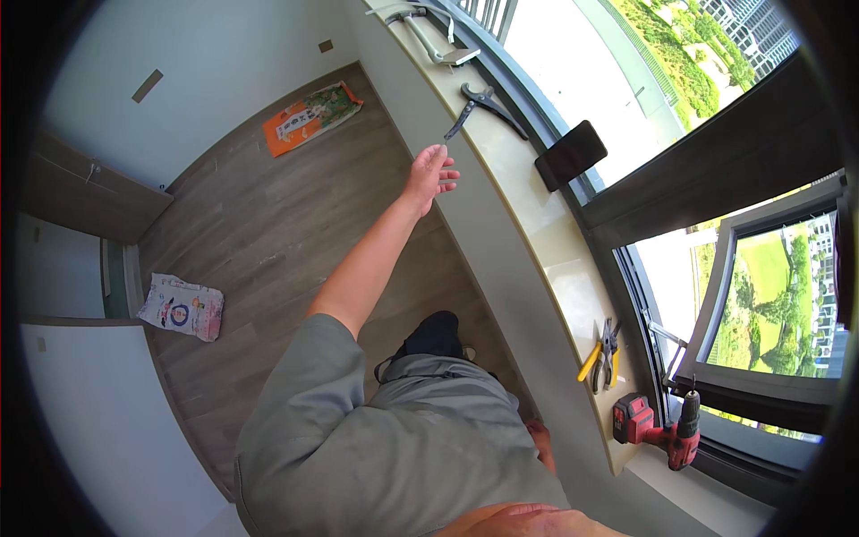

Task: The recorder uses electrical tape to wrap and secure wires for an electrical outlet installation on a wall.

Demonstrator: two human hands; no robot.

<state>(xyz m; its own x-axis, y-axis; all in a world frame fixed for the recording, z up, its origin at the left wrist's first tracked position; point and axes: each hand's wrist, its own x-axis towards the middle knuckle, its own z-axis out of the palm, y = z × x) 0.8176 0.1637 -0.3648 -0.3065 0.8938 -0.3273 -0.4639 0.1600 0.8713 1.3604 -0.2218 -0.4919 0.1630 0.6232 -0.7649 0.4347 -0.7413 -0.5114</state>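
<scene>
My left hand [431, 181] reaches up to the windowsill's edge, thumb and forefinger pinched at the end of one handle of the black pliers [484, 100], its other fingers loosely curled apart. The pliers lie on the pale sill [514, 183], with that handle jutting over the edge. Just right of them a black phone [571, 154] leans at the window frame. Above them lies a hammer [420, 36] beside a pale metal piece. My right hand [541, 443] shows only partly at my right side, mostly behind my shirt, and its fingers are unclear.
Yellow-handled pliers [600, 356] and a red-black drill [658, 434] sit farther along the sill beside an open window sash [768, 295]. A white sack [182, 306] and an orange bag [311, 118] lie on the wood floor [242, 233]. A wooden panel [98, 192] stands at left.
</scene>
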